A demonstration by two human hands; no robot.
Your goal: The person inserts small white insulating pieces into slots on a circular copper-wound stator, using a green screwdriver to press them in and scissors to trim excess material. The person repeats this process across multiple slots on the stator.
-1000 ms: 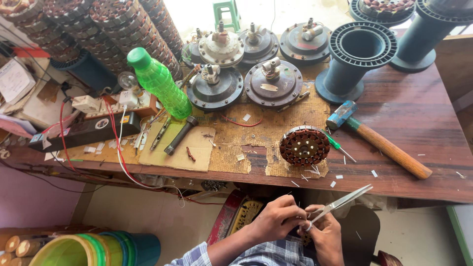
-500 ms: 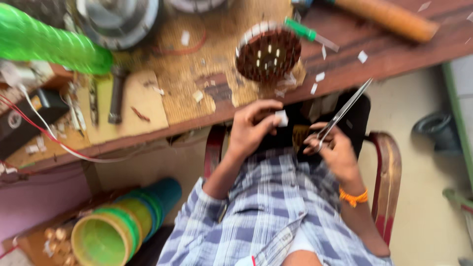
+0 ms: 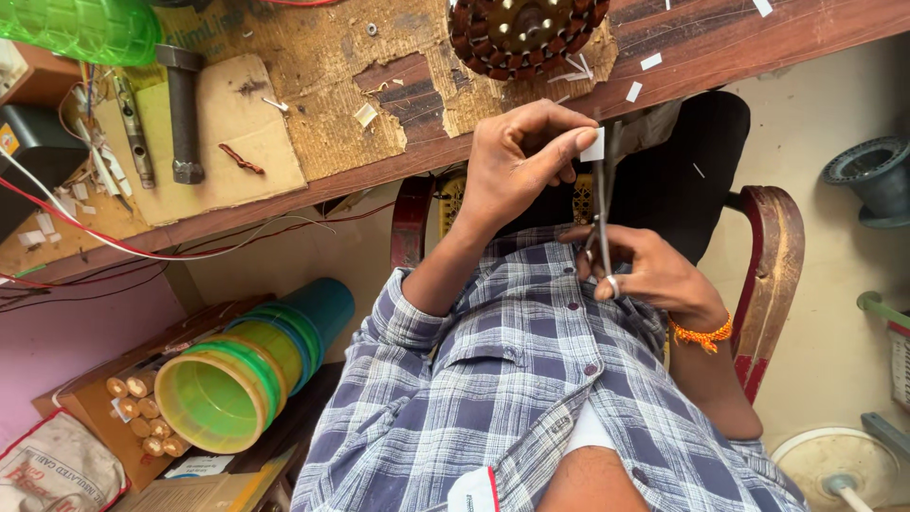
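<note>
The left hand (image 3: 517, 171) pinches one small white paper slip (image 3: 593, 145), the right hand (image 3: 645, 270) grips one pair of scissors (image 3: 603, 204), below a cluttered wooden surface (image 3: 701, 47).

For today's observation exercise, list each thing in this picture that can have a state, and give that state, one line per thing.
left hand: pinching a small white paper piece
right hand: fingers through the scissors' loops
scissors: blades pointing up beside the paper; open or closed unclear
wound coil core: lying flat on the workbench
stacked plastic cups: nested, lying on their side
</note>
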